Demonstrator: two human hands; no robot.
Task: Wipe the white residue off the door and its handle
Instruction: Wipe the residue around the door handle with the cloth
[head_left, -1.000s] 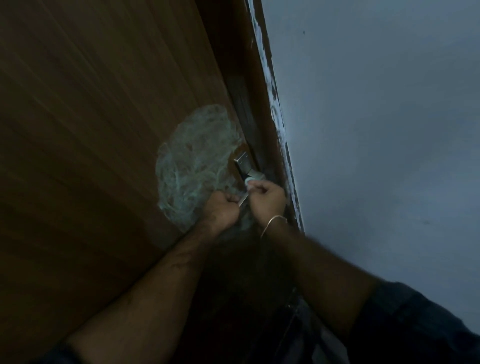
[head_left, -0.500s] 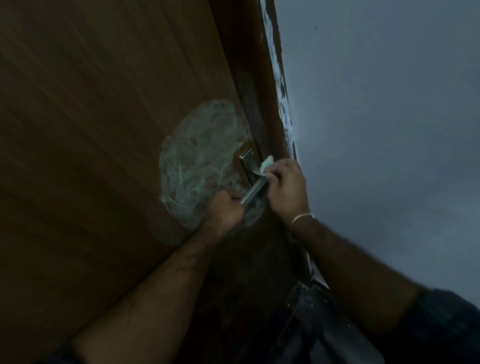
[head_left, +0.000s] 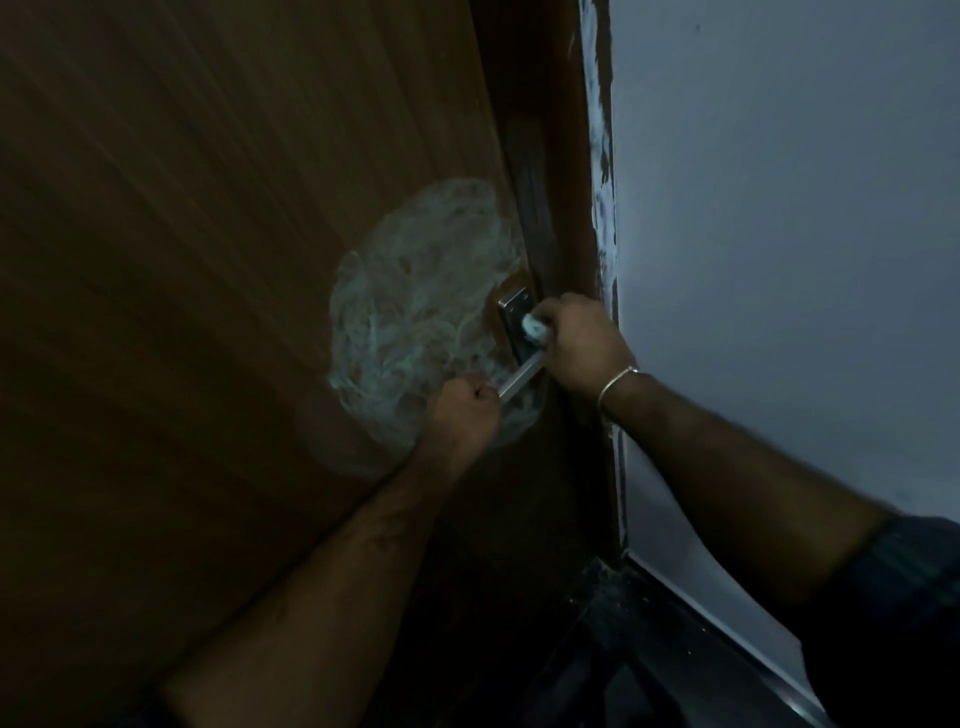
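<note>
Dim view, looking down along a brown wooden door (head_left: 182, 260). Near its right edge, a broad round smear of white residue (head_left: 415, 312), swirled and streaky, spreading left of and below the metal handle (head_left: 522, 375). Left hand (head_left: 462, 410) curled in a fist around the free end of the lever. Right hand (head_left: 582, 343), thin bangle (head_left: 615, 382) at the wrist, fingers closed around a small pale wad of cloth (head_left: 535, 327), pressed to the handle's plate where the lever begins. Just right of the door, a dark door frame (head_left: 566, 156) with white smears down its edge, then a grey wall (head_left: 779, 208).
</note>
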